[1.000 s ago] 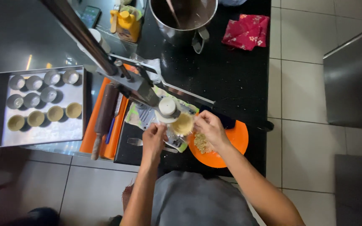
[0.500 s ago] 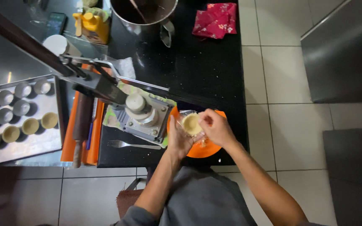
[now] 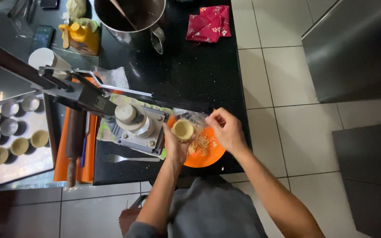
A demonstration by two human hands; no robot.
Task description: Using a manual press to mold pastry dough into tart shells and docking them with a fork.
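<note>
My left hand holds a small round tart mould lined with pale dough above an orange plate. My right hand is beside it to the right, fingers pinched at the mould's edge; whether it grips anything I cannot tell. Dough crumbs lie on the plate. A metal lever press with a round head stands just left of my hands, its long handle reaching up to the left.
A tray at the left holds several moulds, some lined with dough. A rolling pin lies on an orange mat. A fork lies by the press. A large pot, yellow bottle and red cloth sit at the back.
The view has shifted, so everything sits further left. My hands have carried the dough-lined mould from beside the press head to over the orange plate.
</note>
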